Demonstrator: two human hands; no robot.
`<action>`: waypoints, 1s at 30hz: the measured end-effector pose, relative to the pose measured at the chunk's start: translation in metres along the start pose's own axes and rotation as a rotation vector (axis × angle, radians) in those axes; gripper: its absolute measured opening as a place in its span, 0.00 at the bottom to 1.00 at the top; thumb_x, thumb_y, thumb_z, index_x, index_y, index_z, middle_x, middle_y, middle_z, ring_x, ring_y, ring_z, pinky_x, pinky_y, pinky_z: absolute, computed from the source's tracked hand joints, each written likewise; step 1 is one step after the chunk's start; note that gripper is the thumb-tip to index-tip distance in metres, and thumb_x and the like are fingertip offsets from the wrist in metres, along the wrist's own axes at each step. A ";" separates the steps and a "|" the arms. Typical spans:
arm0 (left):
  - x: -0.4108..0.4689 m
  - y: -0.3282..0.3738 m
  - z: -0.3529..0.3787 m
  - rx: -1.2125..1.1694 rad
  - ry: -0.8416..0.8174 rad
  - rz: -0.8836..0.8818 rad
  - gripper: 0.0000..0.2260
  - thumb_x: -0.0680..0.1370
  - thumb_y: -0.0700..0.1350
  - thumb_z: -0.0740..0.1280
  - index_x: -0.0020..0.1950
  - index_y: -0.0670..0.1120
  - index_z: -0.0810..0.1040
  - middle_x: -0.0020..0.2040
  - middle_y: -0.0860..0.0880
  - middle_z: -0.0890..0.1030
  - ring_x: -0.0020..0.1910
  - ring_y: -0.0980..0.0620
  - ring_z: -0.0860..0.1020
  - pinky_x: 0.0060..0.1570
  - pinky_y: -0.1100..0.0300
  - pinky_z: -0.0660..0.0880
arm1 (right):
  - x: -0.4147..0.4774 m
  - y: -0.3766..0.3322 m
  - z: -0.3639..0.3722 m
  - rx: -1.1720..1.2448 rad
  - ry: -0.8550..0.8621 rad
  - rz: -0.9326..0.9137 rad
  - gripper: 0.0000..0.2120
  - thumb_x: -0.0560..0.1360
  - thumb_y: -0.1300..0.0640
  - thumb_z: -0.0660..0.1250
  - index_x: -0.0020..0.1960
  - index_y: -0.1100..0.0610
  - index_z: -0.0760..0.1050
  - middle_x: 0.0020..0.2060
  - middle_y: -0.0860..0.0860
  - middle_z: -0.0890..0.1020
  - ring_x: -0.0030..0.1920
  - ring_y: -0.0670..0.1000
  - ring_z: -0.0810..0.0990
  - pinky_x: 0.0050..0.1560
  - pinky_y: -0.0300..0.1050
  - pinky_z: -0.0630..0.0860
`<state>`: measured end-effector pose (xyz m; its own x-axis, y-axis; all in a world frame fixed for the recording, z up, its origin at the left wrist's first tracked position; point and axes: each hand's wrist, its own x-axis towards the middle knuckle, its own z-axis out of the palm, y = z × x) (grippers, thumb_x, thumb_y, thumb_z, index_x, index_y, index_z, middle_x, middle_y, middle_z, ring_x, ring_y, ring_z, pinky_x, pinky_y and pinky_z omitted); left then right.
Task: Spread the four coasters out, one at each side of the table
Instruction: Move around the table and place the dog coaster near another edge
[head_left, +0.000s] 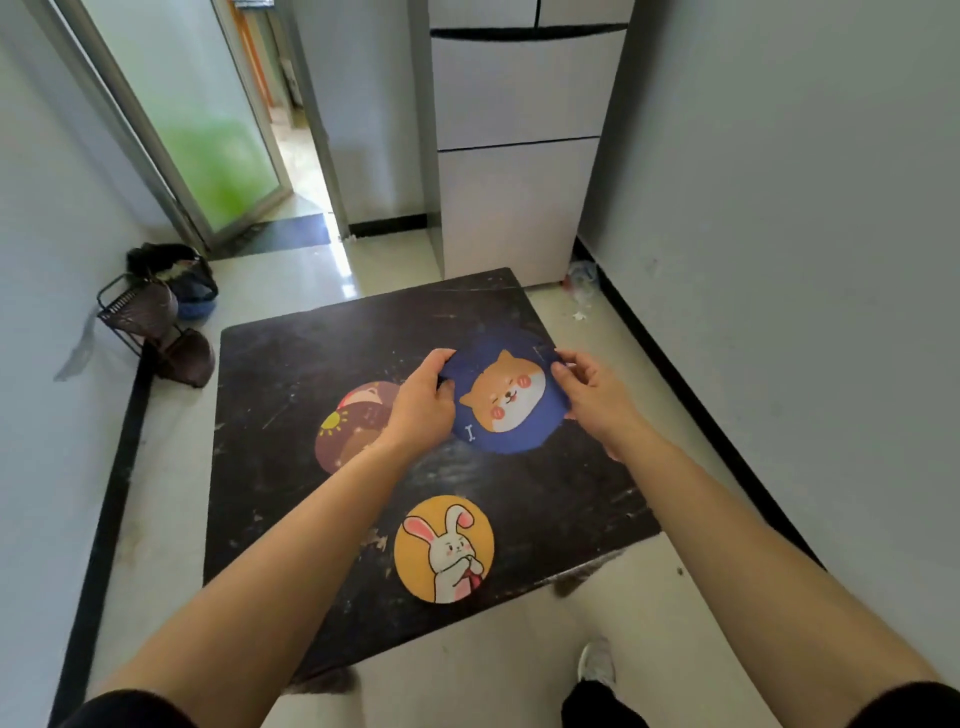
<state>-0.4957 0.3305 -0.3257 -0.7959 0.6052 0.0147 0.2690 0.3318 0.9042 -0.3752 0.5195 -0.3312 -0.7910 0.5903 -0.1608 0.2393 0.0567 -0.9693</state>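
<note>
holding the blue dog coaster (506, 397) by its opposite edges above the middle of the dark tabletop (270, 374), left hand (423, 402) and right hand (592, 389) with fingers pinched on the rim. rabbit coaster (444, 548) already at the near edge, brown coaster (353, 426) toward the left. fourth coaster unseen, possibly stacked beneath and liable to slip out or travel along unnoticed.

Both bare forearms are stretched forward over the dark square table (291, 395). The left hand (423, 400) is curled on the left edge of the round blue dog-print coaster (506, 395). The right hand (597, 392) is pinched on its right edge.
</note>
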 end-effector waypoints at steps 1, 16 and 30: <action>0.001 0.007 0.011 -0.027 0.007 -0.020 0.13 0.78 0.36 0.59 0.60 0.48 0.72 0.52 0.45 0.81 0.49 0.47 0.79 0.47 0.49 0.76 | -0.001 0.001 -0.012 0.014 0.016 -0.005 0.07 0.82 0.57 0.61 0.56 0.46 0.75 0.50 0.50 0.83 0.52 0.53 0.81 0.46 0.49 0.79; 0.045 0.092 0.248 -0.306 0.258 -0.368 0.09 0.76 0.38 0.68 0.55 0.46 0.77 0.44 0.48 0.85 0.35 0.55 0.83 0.30 0.63 0.76 | 0.080 0.042 -0.251 -0.013 -0.083 0.026 0.08 0.82 0.57 0.61 0.59 0.50 0.74 0.50 0.52 0.83 0.53 0.54 0.82 0.54 0.55 0.81; 0.173 0.119 0.296 -0.344 0.591 -0.421 0.10 0.77 0.39 0.68 0.58 0.46 0.77 0.46 0.48 0.84 0.39 0.54 0.82 0.32 0.62 0.76 | 0.259 0.015 -0.290 -0.234 -0.317 -0.034 0.16 0.80 0.57 0.63 0.68 0.51 0.74 0.51 0.51 0.83 0.53 0.52 0.82 0.48 0.48 0.79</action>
<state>-0.4414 0.6886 -0.3422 -0.9748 -0.0366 -0.2199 -0.2229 0.1471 0.9637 -0.4134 0.9071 -0.3331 -0.9267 0.3087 -0.2143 0.3029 0.2760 -0.9122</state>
